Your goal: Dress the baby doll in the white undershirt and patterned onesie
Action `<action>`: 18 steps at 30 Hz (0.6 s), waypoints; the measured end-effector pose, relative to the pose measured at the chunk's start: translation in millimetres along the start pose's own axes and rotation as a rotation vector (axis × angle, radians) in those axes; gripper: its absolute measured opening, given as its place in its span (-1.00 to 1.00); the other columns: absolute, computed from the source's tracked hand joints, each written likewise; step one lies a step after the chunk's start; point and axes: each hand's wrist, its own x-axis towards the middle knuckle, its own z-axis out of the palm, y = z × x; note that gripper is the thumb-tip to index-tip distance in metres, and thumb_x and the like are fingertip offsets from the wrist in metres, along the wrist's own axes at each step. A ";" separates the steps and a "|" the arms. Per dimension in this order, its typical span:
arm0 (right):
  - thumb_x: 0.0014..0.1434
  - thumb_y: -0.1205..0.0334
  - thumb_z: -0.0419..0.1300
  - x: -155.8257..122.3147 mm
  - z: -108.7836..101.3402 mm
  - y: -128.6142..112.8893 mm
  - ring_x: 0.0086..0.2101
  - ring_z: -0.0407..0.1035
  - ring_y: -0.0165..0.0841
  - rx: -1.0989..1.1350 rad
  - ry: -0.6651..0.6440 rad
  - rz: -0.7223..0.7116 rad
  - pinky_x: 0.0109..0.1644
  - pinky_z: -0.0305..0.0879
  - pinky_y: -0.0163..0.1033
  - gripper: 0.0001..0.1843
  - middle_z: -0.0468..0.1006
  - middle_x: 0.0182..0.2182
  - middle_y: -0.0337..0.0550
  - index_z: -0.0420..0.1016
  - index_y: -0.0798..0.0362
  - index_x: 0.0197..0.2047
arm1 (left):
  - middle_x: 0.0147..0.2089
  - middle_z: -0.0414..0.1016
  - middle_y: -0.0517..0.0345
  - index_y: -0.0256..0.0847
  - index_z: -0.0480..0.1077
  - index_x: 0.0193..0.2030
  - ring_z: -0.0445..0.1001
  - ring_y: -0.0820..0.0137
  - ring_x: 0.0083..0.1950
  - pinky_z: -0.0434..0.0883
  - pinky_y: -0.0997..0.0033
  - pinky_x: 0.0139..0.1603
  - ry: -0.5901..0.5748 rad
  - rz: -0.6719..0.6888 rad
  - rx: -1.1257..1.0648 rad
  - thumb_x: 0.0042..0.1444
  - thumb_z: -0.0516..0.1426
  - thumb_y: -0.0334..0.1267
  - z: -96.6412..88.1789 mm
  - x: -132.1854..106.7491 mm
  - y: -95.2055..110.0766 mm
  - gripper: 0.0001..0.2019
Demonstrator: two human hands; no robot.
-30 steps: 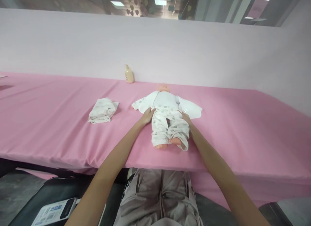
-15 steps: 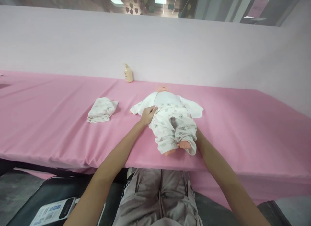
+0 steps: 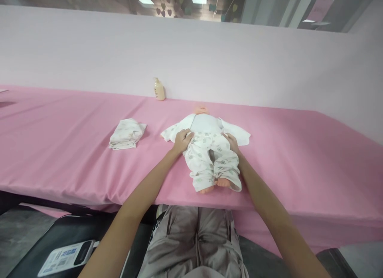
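Note:
A baby doll [image 3: 202, 110] lies on its back on the pink-covered table, its feet toward me. It wears a white long-sleeved top [image 3: 206, 123] and patterned white baby pants [image 3: 209, 144], with bare feet showing at the cuffs. My left hand [image 3: 183, 140] is closed on the waistband at the left hip. At the opposite hip my right hand [image 3: 231, 142] pinches the waistband's other side. Some fingertips of both hands are hidden by the cloth.
A folded white cloth [image 3: 127, 134] lies left of the doll. A cream pump bottle [image 3: 159, 89] stands against the back wall. The pink tablecloth [image 3: 299, 162] hangs over the front edge. A black chair [image 3: 72, 230] with a white labelled card [image 3: 64, 259] is at lower left.
My right hand has come out from behind the doll's hip and now shows at the waistband. The pants sit flatter, and the raised leg has lowered. My left hand has hardly moved.

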 end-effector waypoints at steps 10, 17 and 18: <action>-0.24 -0.40 0.16 24.7 6.2 3.8 -0.47 0.17 -0.34 -0.061 0.172 0.094 -0.42 0.12 -0.23 -0.40 0.18 -0.66 -0.28 0.04 -0.05 -0.64 | -0.50 0.19 0.26 -0.16 0.10 -0.52 0.20 0.41 -0.40 0.17 0.40 -0.30 0.071 -0.442 -0.156 0.16 0.01 0.00 15.6 24.8 -19.8 -0.65; 0.09 -0.29 0.02 9.8 6.8 9.3 -0.26 0.41 -0.18 -0.012 0.012 0.145 -0.27 0.34 -0.16 -0.46 0.51 -0.37 0.00 0.45 0.03 -0.26 | -0.36 0.52 -0.01 -0.23 0.40 -0.39 0.49 0.22 -0.28 0.36 0.29 -0.23 -0.132 -0.683 -0.501 0.05 0.03 0.24 16.7 19.9 -17.2 -0.50; 0.13 -0.25 0.02 0.5 7.2 8.9 -0.22 0.42 -0.17 -0.041 -0.036 0.088 -0.24 0.36 -0.15 -0.48 0.52 -0.32 0.01 0.45 0.01 -0.16 | -0.29 0.55 -0.01 -0.22 0.43 -0.31 0.50 0.22 -0.23 0.38 0.30 -0.20 -0.157 -0.670 -0.627 0.04 0.05 0.24 16.7 19.1 -14.1 -0.50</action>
